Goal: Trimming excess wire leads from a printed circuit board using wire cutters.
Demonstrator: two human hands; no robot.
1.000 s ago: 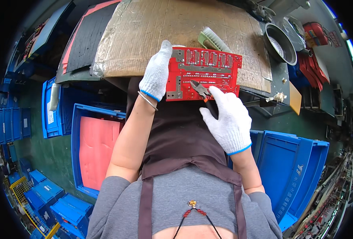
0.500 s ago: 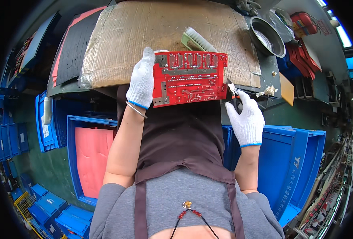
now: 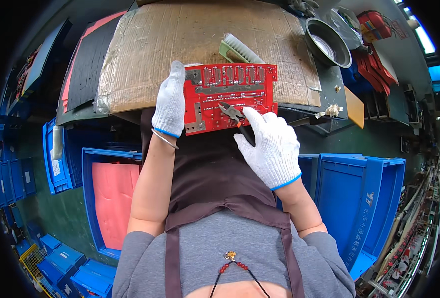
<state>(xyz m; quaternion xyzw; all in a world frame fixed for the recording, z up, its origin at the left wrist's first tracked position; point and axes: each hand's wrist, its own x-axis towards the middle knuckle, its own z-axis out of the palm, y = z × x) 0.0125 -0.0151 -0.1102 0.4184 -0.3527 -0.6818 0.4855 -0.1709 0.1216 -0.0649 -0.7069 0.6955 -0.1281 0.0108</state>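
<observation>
Circuit board (image 3: 230, 97): red, roughly rectangular; grey patches seen at top and left, solder rows across the middle.
Board pose: held up by its left edge, soldered face shown.
Cutters (image 3: 237, 117): metal-headed, orange-and-black handled; gripped, nose pointed up-left over the board's lower middle; contact not discernible.

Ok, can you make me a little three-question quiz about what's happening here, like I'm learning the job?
1. Pick one: what does the right hand hold? A) a sponge, B) cutters, C) a ruler.
2. True or false: the round metal bowl is to the right of the brush.
3. Short answer: what colour is the circuit board held in the left hand?

Key: 1. B. 2. True. 3. Red.
</observation>
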